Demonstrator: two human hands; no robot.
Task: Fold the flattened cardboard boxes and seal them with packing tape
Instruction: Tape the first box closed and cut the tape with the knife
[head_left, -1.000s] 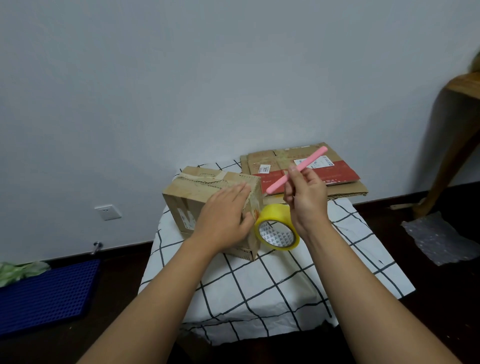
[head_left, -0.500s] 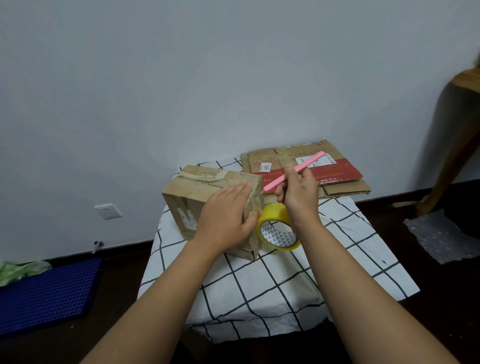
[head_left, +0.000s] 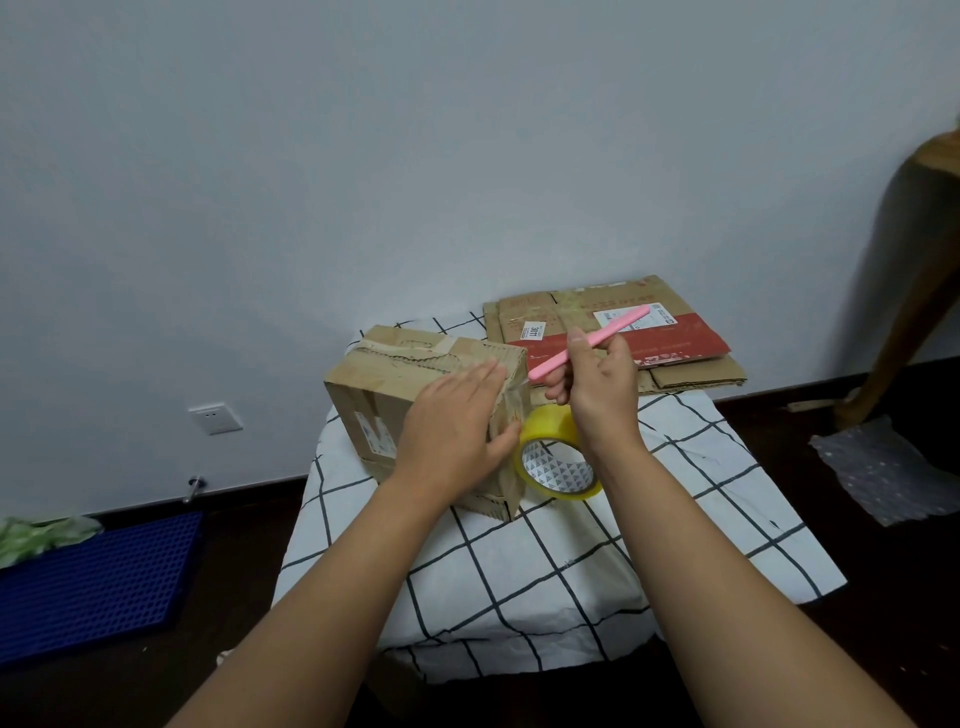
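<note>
A folded cardboard box (head_left: 387, 384) stands on a small table covered by a white checked cloth (head_left: 545, 561). My left hand (head_left: 457, 421) lies flat on the box's top and right edge, fingers straight, pressing on clear tape there. My right hand (head_left: 597, 384) grips a pink utility knife (head_left: 592, 340), its tip at the box's upper right corner where the tape leaves the box. A yellow roll of packing tape (head_left: 556, 457) leans beside the box, under my right wrist. Flattened cardboard boxes (head_left: 675, 343) lie stacked at the table's back right.
A wooden furniture leg (head_left: 904, 280) rises at the right, with bubble wrap (head_left: 883, 467) on the dark floor below it. A blue plastic grid mat (head_left: 93, 582) lies at the left on the floor. A wall socket (head_left: 214, 418) sits low on the wall.
My right hand has brought the pink knife down and left, its tip now at the box's corner. My left hand stays pressed on the box.
</note>
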